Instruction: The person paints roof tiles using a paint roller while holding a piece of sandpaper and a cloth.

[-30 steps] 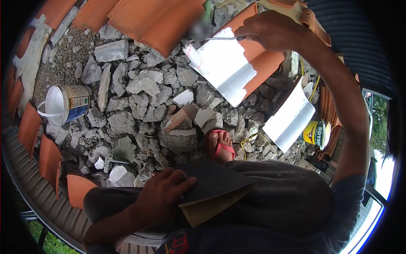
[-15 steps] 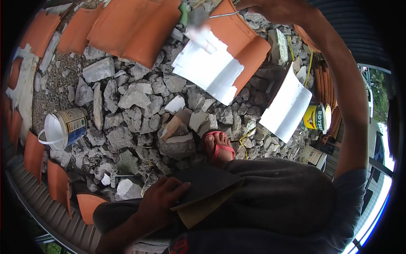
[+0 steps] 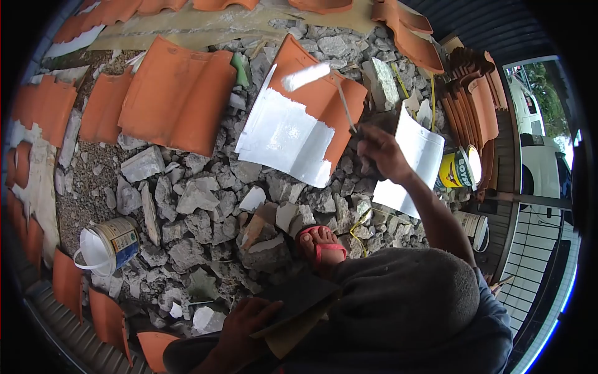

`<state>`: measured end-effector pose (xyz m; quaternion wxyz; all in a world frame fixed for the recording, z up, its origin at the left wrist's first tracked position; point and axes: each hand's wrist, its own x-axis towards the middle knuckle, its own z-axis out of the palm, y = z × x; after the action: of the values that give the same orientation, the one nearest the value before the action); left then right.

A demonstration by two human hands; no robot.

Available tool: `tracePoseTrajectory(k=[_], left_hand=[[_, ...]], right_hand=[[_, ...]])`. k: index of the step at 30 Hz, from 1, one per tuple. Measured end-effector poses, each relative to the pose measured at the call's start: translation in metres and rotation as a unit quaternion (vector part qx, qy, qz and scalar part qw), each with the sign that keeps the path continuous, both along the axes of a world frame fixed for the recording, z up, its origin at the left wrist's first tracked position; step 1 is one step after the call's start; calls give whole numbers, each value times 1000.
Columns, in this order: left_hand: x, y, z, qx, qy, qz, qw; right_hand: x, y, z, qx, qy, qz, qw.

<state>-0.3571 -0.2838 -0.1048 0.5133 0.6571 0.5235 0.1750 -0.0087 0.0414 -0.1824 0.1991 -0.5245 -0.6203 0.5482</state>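
Observation:
My right hand (image 3: 383, 151) is closed round the handle of a small paint roller (image 3: 306, 76) with a white sleeve. Its sleeve lies over the upper, unpainted part of an orange roof tile (image 3: 346, 93). White paint (image 3: 283, 140) covers the lower left part of that tile, wet and shiny, with a ragged edge. My left hand (image 3: 246, 324), low in view, grips a folded dark sheet (image 3: 299, 302) with a tan underside, beside my knee. To the right of the tile is a second tile (image 3: 408, 163), coated white.
Broken concrete rubble (image 3: 199, 193) covers the ground round my sandalled foot (image 3: 322, 246). A white bucket (image 3: 107, 247) lies tipped at left. At right are a yellow-green paint can (image 3: 458, 169) and stacked tiles (image 3: 476, 106). More orange tiles (image 3: 177, 93) lie left.
My right hand has come down and nearer, and the roller now lies on bare orange tile above the white area. The view has tilted upward. My left hand still grips the sheet.

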Motion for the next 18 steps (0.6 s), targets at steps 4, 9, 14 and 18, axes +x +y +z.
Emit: tracePoseTrajectory(k=[4,9,14,18], left_hand=[[1,1,-10,9,2,-15,1000],[-4,-2,-10,2,30,-3,1000],[-2,-9,-10,51,11,-31,998],[-5,-7,-7,27,17,-15,999]], right_hand=[[1,9,-15,31,-35,4,999],[-3,103,7,207,-147,142,957],[1,132,0,232,-161,199,938],[18,124,-19,198,-197,145,949]])
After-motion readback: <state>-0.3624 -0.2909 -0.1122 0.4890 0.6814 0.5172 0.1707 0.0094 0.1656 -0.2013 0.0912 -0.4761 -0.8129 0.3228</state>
